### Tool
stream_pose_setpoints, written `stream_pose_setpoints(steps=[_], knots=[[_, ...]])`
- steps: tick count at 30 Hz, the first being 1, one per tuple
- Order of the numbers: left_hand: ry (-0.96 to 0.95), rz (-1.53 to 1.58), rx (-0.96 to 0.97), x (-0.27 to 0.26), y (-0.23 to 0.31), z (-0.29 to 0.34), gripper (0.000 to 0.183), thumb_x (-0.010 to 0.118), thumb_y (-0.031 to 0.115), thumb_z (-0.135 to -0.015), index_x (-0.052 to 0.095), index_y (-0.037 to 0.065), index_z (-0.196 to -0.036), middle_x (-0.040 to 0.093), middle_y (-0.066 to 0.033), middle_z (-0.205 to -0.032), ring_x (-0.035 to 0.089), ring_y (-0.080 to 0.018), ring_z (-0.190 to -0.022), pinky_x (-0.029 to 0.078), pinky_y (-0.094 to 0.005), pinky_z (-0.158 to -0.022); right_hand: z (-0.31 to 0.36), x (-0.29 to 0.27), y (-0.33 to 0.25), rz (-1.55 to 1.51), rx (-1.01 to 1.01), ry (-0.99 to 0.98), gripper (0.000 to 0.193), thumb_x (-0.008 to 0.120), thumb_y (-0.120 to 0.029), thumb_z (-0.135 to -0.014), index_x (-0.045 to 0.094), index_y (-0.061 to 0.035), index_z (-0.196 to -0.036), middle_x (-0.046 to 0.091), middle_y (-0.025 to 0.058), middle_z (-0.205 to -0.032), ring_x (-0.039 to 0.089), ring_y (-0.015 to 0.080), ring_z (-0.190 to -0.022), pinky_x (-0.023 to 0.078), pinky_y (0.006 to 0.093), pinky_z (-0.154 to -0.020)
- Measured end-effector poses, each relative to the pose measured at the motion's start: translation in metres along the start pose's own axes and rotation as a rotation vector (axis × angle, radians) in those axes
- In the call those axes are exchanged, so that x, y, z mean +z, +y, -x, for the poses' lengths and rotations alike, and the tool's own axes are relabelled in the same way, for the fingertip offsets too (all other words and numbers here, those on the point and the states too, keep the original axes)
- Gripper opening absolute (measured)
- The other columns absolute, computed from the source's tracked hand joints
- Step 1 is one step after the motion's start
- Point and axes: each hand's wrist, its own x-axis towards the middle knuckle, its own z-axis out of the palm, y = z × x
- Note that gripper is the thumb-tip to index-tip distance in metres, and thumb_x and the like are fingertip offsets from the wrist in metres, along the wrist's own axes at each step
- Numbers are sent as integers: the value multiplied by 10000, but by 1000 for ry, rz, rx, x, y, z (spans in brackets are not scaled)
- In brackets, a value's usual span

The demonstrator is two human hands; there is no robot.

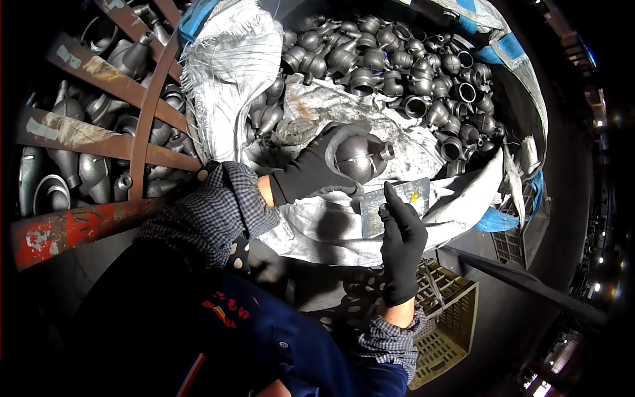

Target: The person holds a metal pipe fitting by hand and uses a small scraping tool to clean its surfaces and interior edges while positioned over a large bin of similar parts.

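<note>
My left hand (317, 165), in a dark glove, is wrapped around a round dark grey metal casting (358, 161). The casting has a short neck at its upper right and a thin seam line across its body. Just below and to the right, my gloved right hand (403, 241) reaches up with its fingers stretched and somewhat apart. Its fingertips overlap a flat grey plate (374, 215) with a yellow mark; whether they touch it I cannot tell. Under the casting spreads the white woven sack (410, 145), its cloth dirty and folded.
Several similar castings (374, 59) fill the far part of the sack. To the left, a rusty metal-barred bin (139, 152) holds more castings. A yellowish plastic crate (456, 324) stands at the lower right, below a dark bar (522, 281). Blue straps (497, 221) edge the sack.
</note>
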Motion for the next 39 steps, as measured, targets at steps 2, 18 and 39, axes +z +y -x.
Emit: stream_pose_setpoints(steps=[2, 18, 39], knots=[[31, -2, 20, 2, 6, -1, 837, 857, 164, -607, 442, 90, -1329, 450, -84, -1355, 423, -238, -1278, 328, -400, -1087, 0, 2, -2, 35, -29, -5, 449, 543, 47, -820, 626, -113, -1232, 615, 89, -787, 585, 134, -709, 456, 249, -663], [-7, -122, 0, -3, 6, 0, 809, 818, 117, -577, 473, 100, -1308, 499, -76, -1301, 448, -265, -1250, 309, -413, -1090, 0, 7, -18, 353, -149, 17, 388, 681, -73, -814, 654, -185, -1184, 597, 75, -746, 567, 185, -588, 448, 287, -556], [-3, -220, 71, -2, 6, 0, 811, 858, 108, -586, 467, 110, -1296, 460, -100, -1324, 452, -253, -1239, 393, -401, -1031, 1, 1, -15, 284, -100, 66, 450, 646, -7, -794, 642, -180, -1209, 602, 75, -782, 604, 184, -658, 468, 284, -602]])
